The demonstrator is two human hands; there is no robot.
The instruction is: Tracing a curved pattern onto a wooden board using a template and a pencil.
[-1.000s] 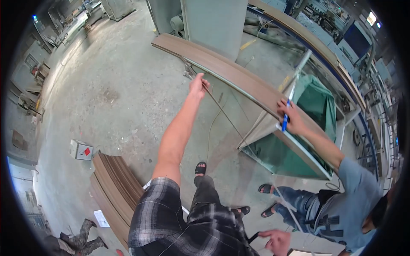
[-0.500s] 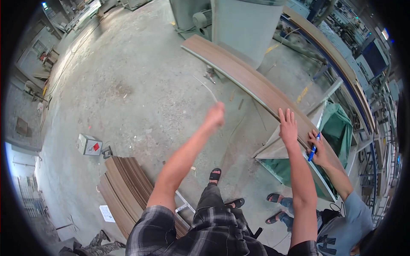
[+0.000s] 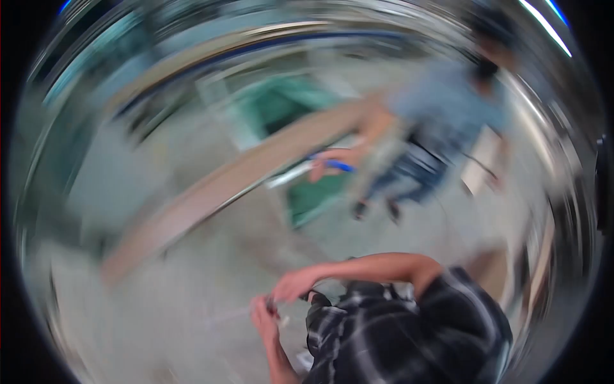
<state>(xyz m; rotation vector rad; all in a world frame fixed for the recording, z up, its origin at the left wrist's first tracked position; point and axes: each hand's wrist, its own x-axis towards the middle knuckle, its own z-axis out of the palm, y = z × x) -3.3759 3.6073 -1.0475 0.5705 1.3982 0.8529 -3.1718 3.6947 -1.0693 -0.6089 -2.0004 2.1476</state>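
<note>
My left hand [image 3: 265,318] is closed around a thin pale strip [image 3: 225,316], whose free end is smeared and points left. Fingers of my right hand [image 3: 294,285] are drawn together and meet the left hand; a small dark spot shows between them, too blurred to name. Both hands are low in front of my body, apart from the long brown board [image 3: 220,182]. Across the board's near edge, a co-worker's hand [image 3: 332,158] holds a blue marker [image 3: 339,166].
A co-worker in a grey-blue shirt [image 3: 441,96] stands at the far right, by the board's end. Green sheeting [image 3: 278,96] hangs in a frame under the board. Behind runs a long bench edge [image 3: 217,48]. A pale flat piece [image 3: 481,163] is near the co-worker's other hand.
My view has swung right, blurring everything. My right hand has left the board and met my left hand, which has come in from being stretched out with the strip.
</note>
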